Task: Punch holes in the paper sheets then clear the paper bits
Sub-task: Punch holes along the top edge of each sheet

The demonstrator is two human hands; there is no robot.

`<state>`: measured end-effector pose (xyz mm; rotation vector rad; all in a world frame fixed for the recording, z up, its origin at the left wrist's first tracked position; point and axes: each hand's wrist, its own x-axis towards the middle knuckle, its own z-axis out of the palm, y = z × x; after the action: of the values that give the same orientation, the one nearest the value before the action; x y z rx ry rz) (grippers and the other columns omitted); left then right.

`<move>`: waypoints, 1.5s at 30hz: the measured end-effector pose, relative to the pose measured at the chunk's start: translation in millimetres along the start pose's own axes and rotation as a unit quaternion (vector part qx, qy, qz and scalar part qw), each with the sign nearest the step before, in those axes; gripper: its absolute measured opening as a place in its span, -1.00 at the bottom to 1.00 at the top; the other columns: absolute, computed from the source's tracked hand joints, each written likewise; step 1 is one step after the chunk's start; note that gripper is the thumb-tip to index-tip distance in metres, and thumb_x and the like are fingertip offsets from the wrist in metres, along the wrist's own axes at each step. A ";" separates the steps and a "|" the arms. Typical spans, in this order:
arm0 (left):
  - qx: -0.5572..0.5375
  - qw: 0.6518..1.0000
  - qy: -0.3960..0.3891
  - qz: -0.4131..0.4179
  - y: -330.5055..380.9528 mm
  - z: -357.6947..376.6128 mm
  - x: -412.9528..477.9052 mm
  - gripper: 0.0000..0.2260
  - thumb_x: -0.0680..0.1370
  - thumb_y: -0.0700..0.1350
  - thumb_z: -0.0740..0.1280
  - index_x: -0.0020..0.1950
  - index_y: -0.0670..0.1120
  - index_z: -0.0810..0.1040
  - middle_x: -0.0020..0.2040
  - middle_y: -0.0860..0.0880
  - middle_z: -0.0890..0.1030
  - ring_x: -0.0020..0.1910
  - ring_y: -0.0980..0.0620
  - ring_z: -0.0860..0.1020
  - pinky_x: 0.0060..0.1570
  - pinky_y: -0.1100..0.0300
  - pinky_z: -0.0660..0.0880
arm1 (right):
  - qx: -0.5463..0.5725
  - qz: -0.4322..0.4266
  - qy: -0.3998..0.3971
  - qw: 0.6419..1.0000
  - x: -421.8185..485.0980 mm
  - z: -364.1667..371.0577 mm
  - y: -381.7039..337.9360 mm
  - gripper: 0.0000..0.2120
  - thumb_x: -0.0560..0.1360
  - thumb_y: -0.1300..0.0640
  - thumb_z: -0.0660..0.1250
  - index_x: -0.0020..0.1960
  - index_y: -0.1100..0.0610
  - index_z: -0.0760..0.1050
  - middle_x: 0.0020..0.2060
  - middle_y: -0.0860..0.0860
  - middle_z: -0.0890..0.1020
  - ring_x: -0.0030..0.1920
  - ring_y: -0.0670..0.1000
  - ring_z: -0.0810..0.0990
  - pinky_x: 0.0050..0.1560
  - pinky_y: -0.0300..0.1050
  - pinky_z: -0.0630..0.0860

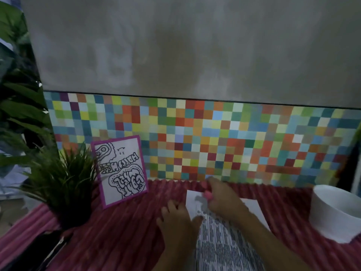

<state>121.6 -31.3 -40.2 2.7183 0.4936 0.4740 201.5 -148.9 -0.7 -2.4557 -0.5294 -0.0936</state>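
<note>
Toward the back edge of the red-clothed table [121, 231], right of centre, I see the paper sheets [253, 207] lying flat; left hand [175, 218] rests released, fingers spread, thumb at the sheets' left edge; right hand [222, 200] grasps a small pink tool [207, 195], blurred, over their far left corner; white bowl [336, 212] sits by the right edge; potted plant [64, 184] and drawing card [121, 171] stand back left.

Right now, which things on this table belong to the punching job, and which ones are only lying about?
In the job: paper sheets; pink tool, likely the punch, held by the right hand; left hand resting at the sheets' edge.
Lying about: white bowl, perhaps for the bits; potted grass plant; purple-bordered drawing; dark object at lower left.
</note>
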 end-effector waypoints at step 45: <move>-0.391 0.913 0.097 0.065 -8.2 33.3 39.5 -0.88 0.57 -0.26 0.32 -0.16 -0.18 0.60 -0.29 -0.03 0.61 -0.28 0.00 0.54 -0.19 0.09 0.44 | 0.022 -0.111 0.162 0.980 7.2 26.8 22.6 -0.56 0.33 0.18 0.20 0.21 0.04 0.46 0.00 -0.06 0.59 0.03 0.08 0.55 0.09 0.09 0.52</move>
<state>166.9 -17.5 -62.6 1.9402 0.1148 0.7822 215.4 -147.2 -33.6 -2.2676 -0.6470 -0.5565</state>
